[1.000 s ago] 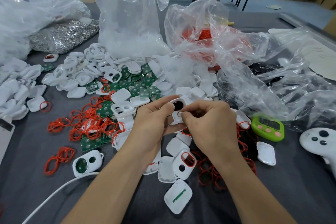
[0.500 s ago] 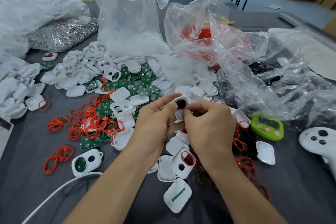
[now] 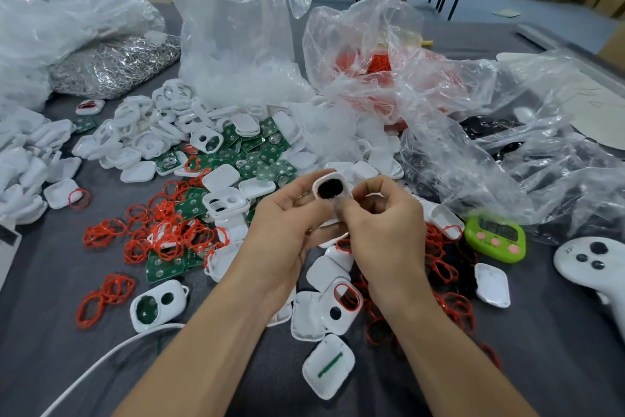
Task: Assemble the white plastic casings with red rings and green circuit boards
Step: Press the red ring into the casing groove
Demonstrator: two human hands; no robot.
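Both hands hold one white plastic casing (image 3: 333, 181) above the table's middle; its large opening shows dark. My left hand (image 3: 287, 217) grips its left side, thumb on the face. My right hand (image 3: 382, 217) pinches its lower right edge with curled fingers. Loose red rings (image 3: 159, 234) lie in a heap to the left and more red rings (image 3: 443, 267) lie under my right hand. Green circuit boards (image 3: 257, 159) are piled behind the hands. A casing with a red ring fitted (image 3: 345, 300) lies below my hands.
Clear plastic bags (image 3: 236, 27) of parts stand behind. White casing halves (image 3: 142, 142) spread left. A green timer (image 3: 495, 237) and a white controller (image 3: 592, 261) sit at right. A white cable (image 3: 101, 366) crosses the near left. A bag of metal clips (image 3: 111, 64) lies far left.
The casing has been lifted slightly and tilted up, so its dark opening now faces me more. Both hands stay on it, fingers shifted a little.
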